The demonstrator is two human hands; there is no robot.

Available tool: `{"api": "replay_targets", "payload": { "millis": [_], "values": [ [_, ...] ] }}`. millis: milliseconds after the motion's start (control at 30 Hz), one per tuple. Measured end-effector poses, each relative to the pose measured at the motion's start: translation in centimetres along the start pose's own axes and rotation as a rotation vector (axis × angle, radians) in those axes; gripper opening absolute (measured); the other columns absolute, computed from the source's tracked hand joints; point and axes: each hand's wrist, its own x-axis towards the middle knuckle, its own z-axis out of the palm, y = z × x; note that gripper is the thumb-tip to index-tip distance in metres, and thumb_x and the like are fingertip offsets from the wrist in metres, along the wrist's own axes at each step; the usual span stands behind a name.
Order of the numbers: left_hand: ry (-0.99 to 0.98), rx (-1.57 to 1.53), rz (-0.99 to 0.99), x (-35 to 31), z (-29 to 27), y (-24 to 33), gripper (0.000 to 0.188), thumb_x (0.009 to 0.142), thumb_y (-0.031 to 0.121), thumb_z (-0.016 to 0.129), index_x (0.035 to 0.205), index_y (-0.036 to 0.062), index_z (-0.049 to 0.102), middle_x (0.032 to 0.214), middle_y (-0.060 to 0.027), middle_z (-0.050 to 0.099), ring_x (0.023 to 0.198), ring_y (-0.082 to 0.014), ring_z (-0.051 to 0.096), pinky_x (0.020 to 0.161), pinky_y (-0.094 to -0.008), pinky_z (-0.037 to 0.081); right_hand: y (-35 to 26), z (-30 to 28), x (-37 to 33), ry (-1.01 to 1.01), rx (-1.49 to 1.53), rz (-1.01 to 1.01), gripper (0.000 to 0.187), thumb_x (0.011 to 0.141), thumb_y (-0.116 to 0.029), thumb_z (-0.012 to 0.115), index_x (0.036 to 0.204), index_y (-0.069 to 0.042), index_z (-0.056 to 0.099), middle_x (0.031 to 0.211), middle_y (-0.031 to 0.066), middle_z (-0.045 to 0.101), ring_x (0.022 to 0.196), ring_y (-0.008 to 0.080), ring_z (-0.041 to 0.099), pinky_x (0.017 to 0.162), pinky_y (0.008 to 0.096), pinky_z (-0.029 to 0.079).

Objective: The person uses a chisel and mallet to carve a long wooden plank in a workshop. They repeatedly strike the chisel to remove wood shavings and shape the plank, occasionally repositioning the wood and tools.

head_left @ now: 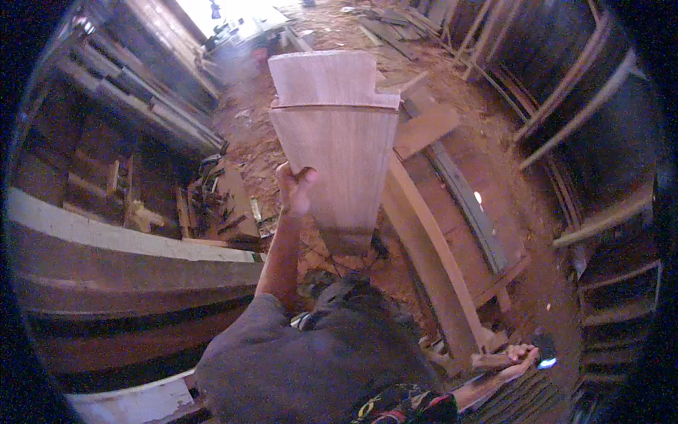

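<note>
In front of me a large reddish wooden panel (335,152) stands raised. It narrows toward my body, and a dark seam crosses it below its stepped far end. My left hand (296,185) grips its left edge, thumb on the face and fingers hidden behind. Low on the right, my right hand (521,355) is out at the side with its fingers curled. It is beside a small wooden block (491,362) and a dark object (544,346) with a bright bluish spot. Which of these it holds, if any, I cannot make out.
A long curved wooden beam (434,247) runs along my right, near a grey plank (462,205) and a flat board (427,131). Stacked timber (141,95) is at the left, above a long pale-edged bench (127,233). Boards (586,78) lean at the right. Shavings cover the floor.
</note>
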Motion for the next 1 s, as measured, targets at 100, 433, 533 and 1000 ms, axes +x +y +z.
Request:
{"api": "replay_targets", "payload": {
  "millis": [100, 433, 533, 1000],
  "values": [
    [0.055, -0.008, 0.029, 1.9, -2.4, 1.1, 0.049, 0.078, 0.046, 0.083, 0.094, 0.0014, 0.071, 0.085, 0.0020, 0.067, 0.079, -0.0098, 0.061, 0.067, -0.0303, 0.049, 7.0, 0.6, 4.7, -0.265, -0.008, 0.230, 0.031, 0.103, -0.040, 0.062, 0.086, -0.017, 0.048, 0.067, -0.0054, 0.045, 0.051, 0.0079, 0.037, 0.050, 0.0246, 0.035],
    [0.094, 0.474, -0.024, 1.9, -10.0, 3.9, 0.050, 0.072, 0.048, 0.090, 0.088, 0.0035, 0.071, 0.075, 0.0002, 0.067, 0.070, -0.0085, 0.061, 0.063, -0.0302, 0.051, 11.6, 27.3, -1.2, -0.839, -0.057, 0.281, 0.017, 0.102, -0.024, 0.066, 0.099, -0.018, 0.050, 0.073, -0.0031, 0.048, 0.055, 0.0083, 0.045, 0.047, 0.0244, 0.038],
    [0.018, 0.566, -0.014, 0.4, -8.7, 4.5, 0.046, 0.070, 0.041, 0.094, 0.088, 0.0047, 0.071, 0.071, -0.0027, 0.068, 0.068, -0.0096, 0.065, 0.063, -0.0307, 0.053, 9.4, 34.5, -3.6, -1.004, -0.179, 0.156, 0.020, 0.100, -0.023, 0.069, 0.101, -0.016, 0.050, 0.076, -0.0016, 0.049, 0.056, 0.0093, 0.046, 0.047, 0.0245, 0.038],
    [-0.302, 0.532, -0.021, 17.0, -9.6, -8.0, 0.047, 0.065, 0.037, 0.096, 0.083, 0.0035, 0.067, 0.071, -0.0143, 0.065, 0.061, -0.0251, 0.065, 0.059, -0.0368, 0.050, 15.8, 73.0, -7.5, -1.545, -0.434, -0.116, 0.042, 0.088, -0.018, 0.082, 0.107, -0.007, 0.046, 0.122, 0.0258, 0.064, 0.114, 0.0317, 0.065, 0.100, 0.0452, 0.053]
  ]
}}
